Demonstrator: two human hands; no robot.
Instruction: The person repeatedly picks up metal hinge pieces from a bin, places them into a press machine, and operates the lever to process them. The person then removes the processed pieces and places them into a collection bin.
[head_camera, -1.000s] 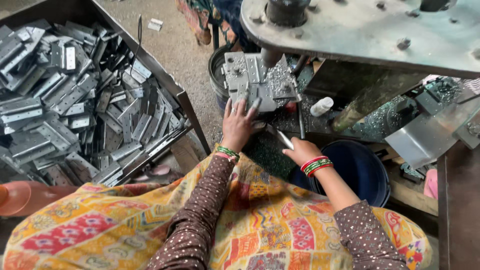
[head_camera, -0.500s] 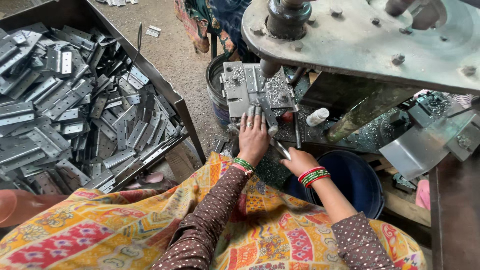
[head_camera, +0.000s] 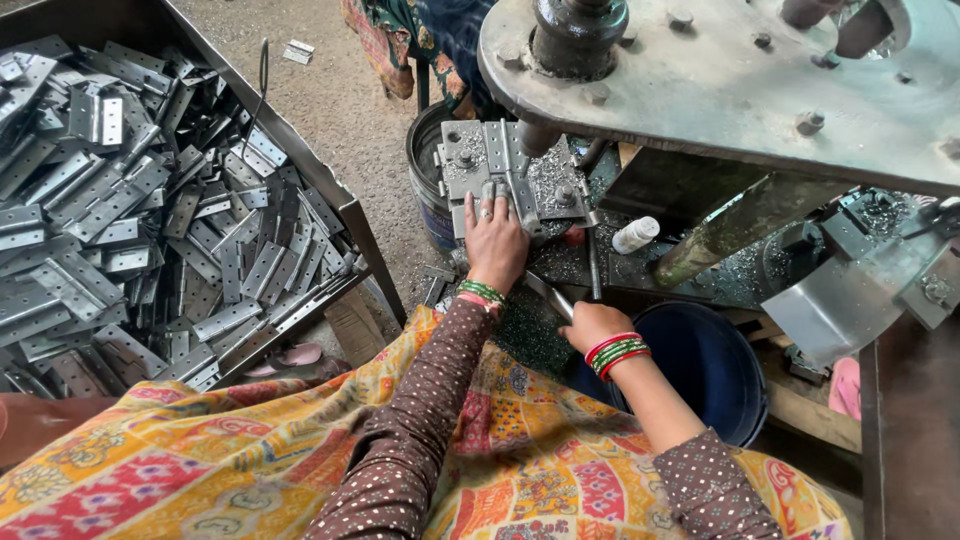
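Note:
My left hand (head_camera: 494, 238) reaches forward onto the grey metal die block (head_camera: 505, 170) of the press, fingers pressing a hinge piece (head_camera: 498, 152) lying on it. My right hand (head_camera: 590, 323) rests lower, near my lap, closed around a thin metal rod (head_camera: 548, 296) that points up to the left. Both wrists wear red and green bangles. The heavy grey press plate (head_camera: 740, 80) hangs above the die block.
A large metal tray (head_camera: 357, 222) at the left holds a heap of grey hinge plates (head_camera: 140, 220). A dark blue bucket (head_camera: 710, 370) stands below my right hand. A small white bottle (head_camera: 636, 235) lies by the die. Metal shavings cover the press base.
My left hand has moved forward from the die block's near edge onto its top. The right hand stayed low with the rod. The camera has shifted slightly closer.

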